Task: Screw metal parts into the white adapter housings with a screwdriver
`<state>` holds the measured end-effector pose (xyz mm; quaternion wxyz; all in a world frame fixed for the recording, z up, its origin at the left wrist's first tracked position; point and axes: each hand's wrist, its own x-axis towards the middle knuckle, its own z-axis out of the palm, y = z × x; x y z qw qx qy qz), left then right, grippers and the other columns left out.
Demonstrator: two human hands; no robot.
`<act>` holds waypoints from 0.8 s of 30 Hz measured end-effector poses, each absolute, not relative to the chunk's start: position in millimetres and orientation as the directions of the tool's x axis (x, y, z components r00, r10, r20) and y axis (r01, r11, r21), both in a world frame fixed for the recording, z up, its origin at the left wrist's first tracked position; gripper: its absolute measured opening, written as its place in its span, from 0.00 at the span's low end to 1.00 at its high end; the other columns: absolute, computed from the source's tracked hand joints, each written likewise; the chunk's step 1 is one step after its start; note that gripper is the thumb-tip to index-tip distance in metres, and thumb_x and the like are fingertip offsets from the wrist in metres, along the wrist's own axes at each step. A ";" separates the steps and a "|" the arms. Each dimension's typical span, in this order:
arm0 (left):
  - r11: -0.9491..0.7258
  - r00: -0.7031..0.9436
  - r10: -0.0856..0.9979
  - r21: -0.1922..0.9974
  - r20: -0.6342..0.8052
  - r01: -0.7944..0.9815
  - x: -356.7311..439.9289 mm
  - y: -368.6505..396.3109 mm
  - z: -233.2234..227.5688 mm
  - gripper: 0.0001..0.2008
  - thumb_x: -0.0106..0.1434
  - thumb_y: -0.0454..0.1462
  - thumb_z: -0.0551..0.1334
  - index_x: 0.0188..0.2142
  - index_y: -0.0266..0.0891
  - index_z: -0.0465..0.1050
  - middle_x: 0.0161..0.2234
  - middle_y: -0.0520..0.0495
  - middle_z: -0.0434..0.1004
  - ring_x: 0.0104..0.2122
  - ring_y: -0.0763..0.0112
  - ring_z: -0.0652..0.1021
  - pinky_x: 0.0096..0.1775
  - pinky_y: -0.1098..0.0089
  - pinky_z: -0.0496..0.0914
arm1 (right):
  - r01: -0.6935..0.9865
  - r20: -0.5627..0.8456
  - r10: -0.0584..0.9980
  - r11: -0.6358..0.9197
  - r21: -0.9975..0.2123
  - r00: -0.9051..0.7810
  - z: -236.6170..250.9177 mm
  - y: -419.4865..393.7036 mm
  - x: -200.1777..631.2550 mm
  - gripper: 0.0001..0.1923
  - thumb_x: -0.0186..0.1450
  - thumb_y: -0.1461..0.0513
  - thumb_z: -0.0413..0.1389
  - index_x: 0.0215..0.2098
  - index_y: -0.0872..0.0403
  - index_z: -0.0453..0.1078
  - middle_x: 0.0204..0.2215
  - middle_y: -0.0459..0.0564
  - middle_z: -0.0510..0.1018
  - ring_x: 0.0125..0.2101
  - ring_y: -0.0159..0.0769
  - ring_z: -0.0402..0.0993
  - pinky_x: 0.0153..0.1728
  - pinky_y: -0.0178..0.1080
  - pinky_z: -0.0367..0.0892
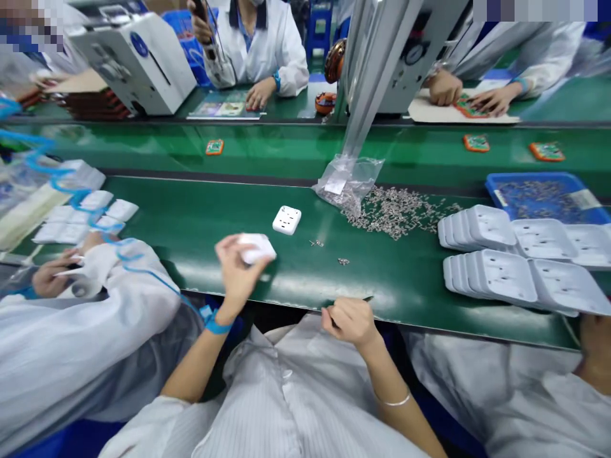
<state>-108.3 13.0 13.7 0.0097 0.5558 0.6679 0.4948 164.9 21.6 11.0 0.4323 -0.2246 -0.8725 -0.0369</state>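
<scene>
My left hand (235,270) grips a white plastic cover (256,248) by its edges, a little blurred, above the green bench. My right hand (351,320) is closed in a fist at the bench's front edge. A thin dark pointed tool (367,299) sticks out past its knuckles; the rest of it is hidden. Beyond my left hand a second white cover (287,220) with slots lies flat. Between the hands are two little clusters of small metal parts (317,243), apart from both hands.
A heap of small metal parts (398,210) spreads beside a clear plastic bag (348,181). At right stand stacked white covers (508,275) and a blue tray (548,194). A coiled blue cord (71,184) hangs at left. Co-workers sit on both sides and opposite; circuit boards (476,142) lie on the green strip.
</scene>
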 end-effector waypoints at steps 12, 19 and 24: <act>0.386 -0.658 0.740 0.712 0.141 0.586 -127.3 131.0 10.1 0.17 0.62 0.43 0.67 0.48 0.41 0.70 0.59 0.37 0.58 0.64 0.53 0.64 0.67 0.56 0.55 | 0.489 0.632 0.417 0.870 -0.069 -0.653 -11.5 22.3 134.1 0.15 0.68 0.64 0.54 0.22 0.54 0.64 0.16 0.42 0.69 0.19 0.28 0.63 0.23 0.39 0.44; 0.132 -0.237 0.952 0.437 0.196 0.890 -86.3 137.0 14.7 0.33 0.60 0.54 0.67 0.61 0.47 0.67 0.72 0.36 0.51 0.72 0.36 0.46 0.67 0.33 0.36 | 0.516 0.562 0.493 0.846 -0.131 -0.665 -15.3 19.1 128.0 0.13 0.68 0.64 0.51 0.24 0.53 0.64 0.18 0.43 0.71 0.20 0.29 0.64 0.24 0.39 0.44; 0.196 -0.313 0.907 0.374 0.282 0.906 -165.9 142.7 23.2 0.30 0.60 0.56 0.63 0.57 0.44 0.73 0.68 0.37 0.60 0.69 0.24 0.50 0.59 0.20 0.36 | 0.452 0.643 0.433 0.880 -0.148 -0.631 -2.7 10.5 141.6 0.14 0.69 0.61 0.50 0.24 0.52 0.63 0.17 0.40 0.70 0.18 0.29 0.64 0.21 0.37 0.42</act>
